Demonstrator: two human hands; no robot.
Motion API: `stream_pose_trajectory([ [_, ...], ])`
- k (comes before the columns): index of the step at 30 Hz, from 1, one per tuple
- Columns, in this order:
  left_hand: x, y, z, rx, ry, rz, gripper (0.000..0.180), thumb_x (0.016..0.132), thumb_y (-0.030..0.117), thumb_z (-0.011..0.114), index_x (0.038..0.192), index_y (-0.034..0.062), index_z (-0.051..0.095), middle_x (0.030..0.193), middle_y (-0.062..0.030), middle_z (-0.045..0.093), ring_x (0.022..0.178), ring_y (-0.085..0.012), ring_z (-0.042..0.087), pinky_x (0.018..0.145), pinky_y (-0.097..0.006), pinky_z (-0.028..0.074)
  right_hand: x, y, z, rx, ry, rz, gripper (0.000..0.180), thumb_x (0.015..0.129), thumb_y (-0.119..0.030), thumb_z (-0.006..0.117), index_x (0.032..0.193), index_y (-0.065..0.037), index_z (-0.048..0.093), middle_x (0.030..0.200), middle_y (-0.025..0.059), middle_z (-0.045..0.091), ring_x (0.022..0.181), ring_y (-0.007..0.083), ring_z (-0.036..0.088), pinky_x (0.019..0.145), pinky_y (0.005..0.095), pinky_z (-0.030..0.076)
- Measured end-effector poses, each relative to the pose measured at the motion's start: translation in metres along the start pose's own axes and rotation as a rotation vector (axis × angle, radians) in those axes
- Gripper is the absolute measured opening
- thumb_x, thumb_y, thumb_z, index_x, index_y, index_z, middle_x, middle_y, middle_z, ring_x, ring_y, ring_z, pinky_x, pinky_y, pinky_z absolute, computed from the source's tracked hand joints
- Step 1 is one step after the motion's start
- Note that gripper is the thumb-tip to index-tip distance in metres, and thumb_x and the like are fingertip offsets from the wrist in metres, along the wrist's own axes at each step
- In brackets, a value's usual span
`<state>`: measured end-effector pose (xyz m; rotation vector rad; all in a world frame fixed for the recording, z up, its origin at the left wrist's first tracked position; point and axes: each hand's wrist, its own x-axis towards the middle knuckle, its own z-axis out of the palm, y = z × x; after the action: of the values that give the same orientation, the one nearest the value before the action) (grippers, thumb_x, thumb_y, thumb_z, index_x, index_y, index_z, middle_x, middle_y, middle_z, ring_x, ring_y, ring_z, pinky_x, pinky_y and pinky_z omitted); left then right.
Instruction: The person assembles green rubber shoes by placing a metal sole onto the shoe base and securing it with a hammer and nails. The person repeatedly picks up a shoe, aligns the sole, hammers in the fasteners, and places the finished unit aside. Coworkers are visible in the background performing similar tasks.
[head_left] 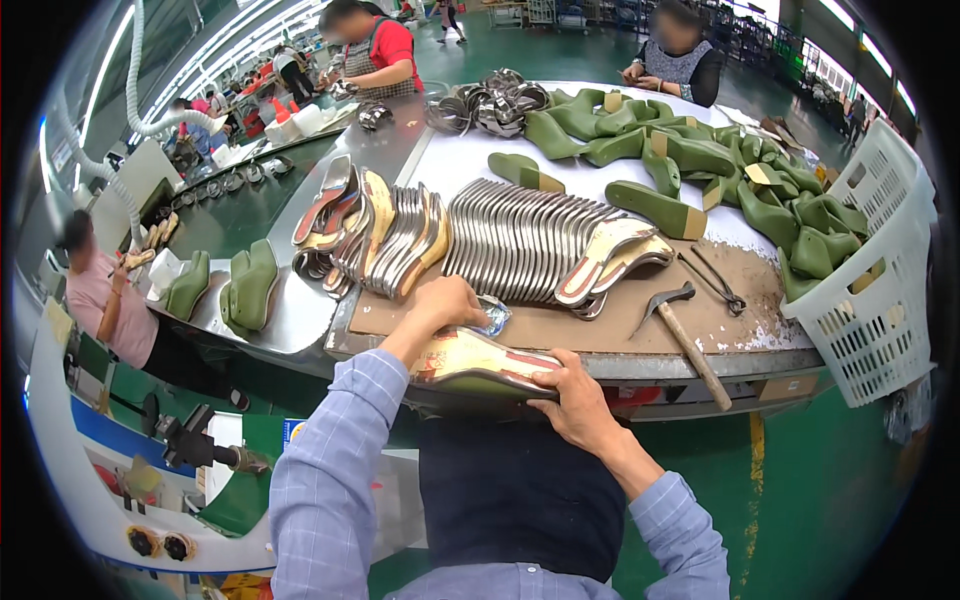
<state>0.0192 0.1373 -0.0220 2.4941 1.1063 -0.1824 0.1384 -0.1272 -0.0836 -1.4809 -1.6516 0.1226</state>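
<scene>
My right hand point(582, 402) is closed round one end of a green shoe last point(470, 383), which lies sole up at the table's front edge. A yellowish insole point(475, 357) with a dark red strip covers its sole. My left hand point(448, 303) is bent over the table just beyond the last's other end, beside a small crumpled blue-and-silver packet point(493, 316). Its fingertips are hidden, so I cannot tell what they grip. Behind the hands stands a long row of curved insoles point(520, 240) with shiny silvery edges, packed close together.
A hammer point(690, 350) and pincers point(715, 280) lie on brown board at the right. Many green lasts point(690, 150) are heaped behind, next to a white plastic basket point(870, 320). Paired lasts point(250, 285) stand at the left. Several people work around the tables.
</scene>
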Motion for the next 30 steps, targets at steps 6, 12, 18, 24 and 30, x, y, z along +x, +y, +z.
stream_pose_trajectory([
  [6,0.008,-0.018,0.01,-0.293,0.057,0.013,0.026,0.072,0.031,0.081,0.09,0.0121,0.081,0.088,-0.0092,0.077,0.082,-0.0219,0.073,0.08,-0.034,0.056,-0.001,-0.001,-0.001,0.023,0.012,-0.004,0.06,0.075,-0.005,0.082,0.122,-0.012,0.046,0.128,0.0214,0.048,0.116,0.043,0.053,0.09,0.0487,0.051],
  [12,-0.001,-0.017,0.005,-0.378,0.157,0.105,0.027,0.077,0.02,0.075,0.099,0.0054,0.079,0.088,-0.0131,0.077,0.082,-0.0223,0.073,0.081,-0.032,0.056,0.001,-0.002,-0.003,-0.022,0.012,-0.026,0.062,0.075,-0.005,0.084,0.122,-0.013,0.044,0.13,0.0216,0.047,0.11,0.0443,0.058,0.087,0.0488,0.053],
  [18,-0.016,0.001,-0.007,-0.65,0.318,0.234,0.025,0.088,0.017,0.073,0.11,0.0044,0.076,0.091,-0.0107,0.077,0.082,-0.0117,0.07,0.077,-0.027,0.054,0.002,-0.002,-0.004,0.01,0.018,-0.017,0.059,0.075,-0.007,0.082,0.122,-0.012,0.048,0.128,0.0216,0.049,0.115,0.0427,0.054,0.089,0.0489,0.051],
  [24,-0.105,0.075,0.016,-0.673,0.169,0.374,0.021,0.09,0.007,0.07,0.109,-0.0012,0.073,0.097,-0.0106,0.076,0.091,-0.0132,0.07,0.084,-0.029,0.055,-0.002,-0.001,-0.012,-0.034,-0.026,0.008,0.055,0.079,-0.014,0.081,0.127,-0.014,0.053,0.127,0.0212,0.051,0.116,0.043,0.055,0.091,0.0497,0.05],
  [30,-0.104,0.073,0.027,-0.427,0.197,0.379,0.012,0.087,0.014,0.074,0.095,0.0053,0.076,0.101,-0.009,0.076,0.111,-0.0262,0.067,0.096,-0.038,0.05,-0.027,0.028,-0.109,-0.703,0.187,0.227,0.055,0.084,-0.02,0.075,0.135,-0.013,0.054,0.129,0.0199,0.055,0.116,0.0382,0.054,0.097,0.0491,0.044],
])
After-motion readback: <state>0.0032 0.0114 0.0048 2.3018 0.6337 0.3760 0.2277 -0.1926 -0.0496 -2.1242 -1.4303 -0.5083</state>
